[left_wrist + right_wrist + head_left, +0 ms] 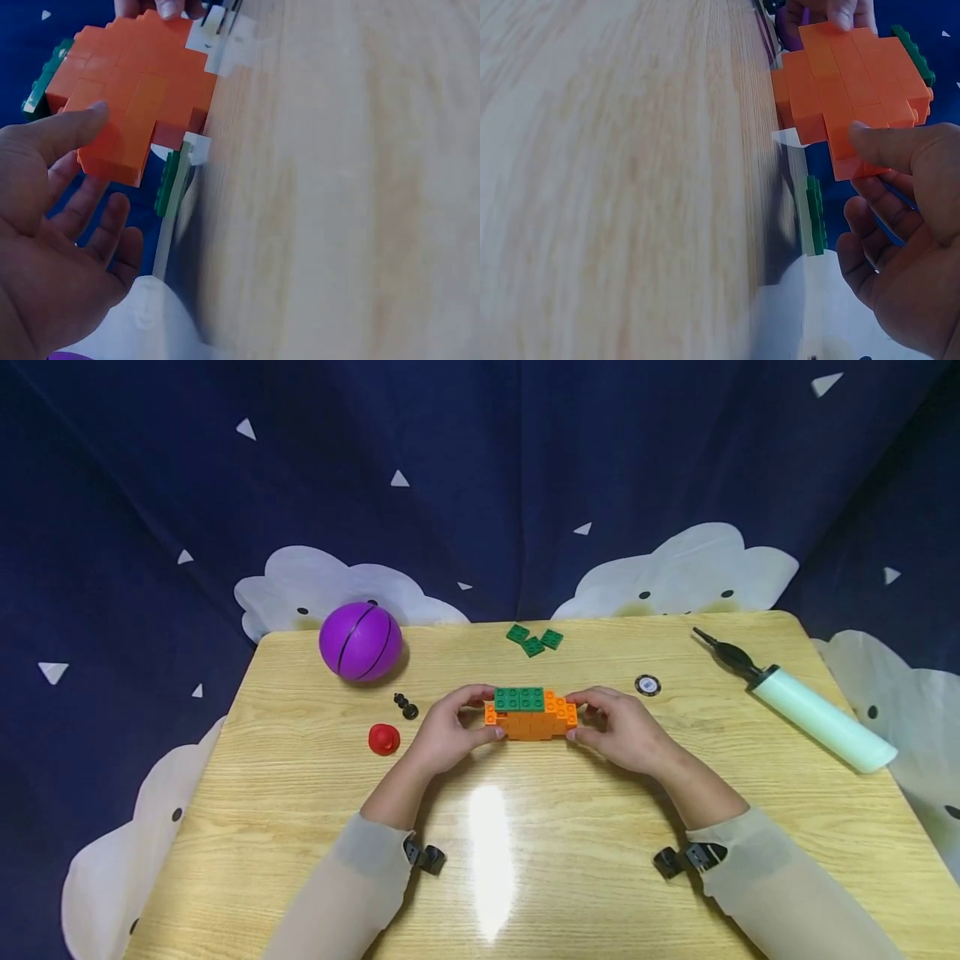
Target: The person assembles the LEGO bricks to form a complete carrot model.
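Both hands hold a stepped build of orange toy bricks (530,727), one at each end, over the middle of the table. Two green bricks (519,698) sit side by side along its top. My left hand (447,731) pinches the left end, thumb in front and fingers behind. At the opposite end, my right hand (628,732) grips in the same way. The wrist views show the flat front of the orange build (142,90) with a thumb pressed on it. In the right wrist view, the lower fingers of the right hand (907,232) curl loosely beneath it.
Several green plates (533,647) lie near the back edge. Left stand a purple ball (360,643), a small black knobbed piece (406,706) and a red cap-shaped piece (384,739). On the right are a poker chip (648,685) and a hand pump (817,714).
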A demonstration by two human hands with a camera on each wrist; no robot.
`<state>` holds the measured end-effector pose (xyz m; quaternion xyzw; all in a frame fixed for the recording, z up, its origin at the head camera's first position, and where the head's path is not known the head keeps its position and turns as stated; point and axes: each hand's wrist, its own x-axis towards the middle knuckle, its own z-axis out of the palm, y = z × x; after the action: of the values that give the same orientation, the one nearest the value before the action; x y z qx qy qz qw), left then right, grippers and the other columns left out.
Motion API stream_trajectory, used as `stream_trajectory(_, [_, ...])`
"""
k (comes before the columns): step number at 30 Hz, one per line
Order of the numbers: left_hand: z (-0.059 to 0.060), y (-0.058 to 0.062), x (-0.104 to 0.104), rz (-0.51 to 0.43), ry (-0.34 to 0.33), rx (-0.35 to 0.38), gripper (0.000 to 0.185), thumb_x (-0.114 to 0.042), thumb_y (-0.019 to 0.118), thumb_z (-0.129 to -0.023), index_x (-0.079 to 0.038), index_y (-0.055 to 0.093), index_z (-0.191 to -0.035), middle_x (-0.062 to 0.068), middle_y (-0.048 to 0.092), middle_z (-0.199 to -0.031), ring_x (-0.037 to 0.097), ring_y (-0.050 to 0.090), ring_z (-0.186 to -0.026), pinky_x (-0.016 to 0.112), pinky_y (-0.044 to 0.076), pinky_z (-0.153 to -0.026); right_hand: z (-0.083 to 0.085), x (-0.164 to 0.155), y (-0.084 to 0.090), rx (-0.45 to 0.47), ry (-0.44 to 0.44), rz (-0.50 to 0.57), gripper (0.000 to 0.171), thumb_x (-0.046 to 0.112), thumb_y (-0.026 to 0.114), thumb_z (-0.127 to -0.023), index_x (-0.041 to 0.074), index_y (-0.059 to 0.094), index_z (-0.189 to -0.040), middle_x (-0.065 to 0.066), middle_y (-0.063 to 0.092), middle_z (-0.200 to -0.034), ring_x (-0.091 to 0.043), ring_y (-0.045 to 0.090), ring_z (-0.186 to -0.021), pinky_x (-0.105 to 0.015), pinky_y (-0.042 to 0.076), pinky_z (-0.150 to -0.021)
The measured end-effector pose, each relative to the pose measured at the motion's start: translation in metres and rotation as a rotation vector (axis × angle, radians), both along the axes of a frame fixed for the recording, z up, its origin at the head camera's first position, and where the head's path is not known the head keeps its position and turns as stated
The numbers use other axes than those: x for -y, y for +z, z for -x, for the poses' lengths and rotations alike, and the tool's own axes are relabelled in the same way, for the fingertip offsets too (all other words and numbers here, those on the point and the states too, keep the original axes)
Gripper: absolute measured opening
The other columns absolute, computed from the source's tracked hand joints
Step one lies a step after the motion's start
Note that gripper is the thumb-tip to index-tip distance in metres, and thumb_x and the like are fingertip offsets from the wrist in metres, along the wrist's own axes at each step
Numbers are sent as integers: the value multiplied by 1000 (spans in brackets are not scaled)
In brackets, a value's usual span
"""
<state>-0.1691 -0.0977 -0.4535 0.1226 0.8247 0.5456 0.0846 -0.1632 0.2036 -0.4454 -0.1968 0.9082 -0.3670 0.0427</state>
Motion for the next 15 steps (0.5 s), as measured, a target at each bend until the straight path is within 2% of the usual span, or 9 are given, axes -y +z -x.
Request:
stream_trajectory(6, [-4, -2, 4, -4, 40, 55, 48, -16, 85, -87, -19, 69, -132, -2, 69, -121, 23, 63, -110, 42, 52, -95, 1, -2, 2, 21, 8, 3, 51, 15, 84, -88, 14, 66, -136, -2, 68, -119, -22, 61, -98, -38, 51, -78])
stream_trajectory(10, [-6, -2, 5, -10, 62, 73, 46, -15, 85, -87, -20, 71, -130, -1, 69, -117, 24, 64, -106, 40, 54, -91, 3, -4, 3, 44, 18, 19, 53, 8, 84, -86, 15, 66, -136, -2, 67, -121, -23, 61, -99, -40, 52, -80])
stream_trajectory(15, [-7, -2, 4, -23, 83, 81, 46, -14, 86, -86, -21, 72, -129, -1, 70, -114, 22, 64, -103, 39, 54, -89, 6, -7, 3, 28, 7, 28, 47, -2, 75, -91, 12, 66, -135, -4, 69, -120, -20, 61, -95, -38, 53, -80])
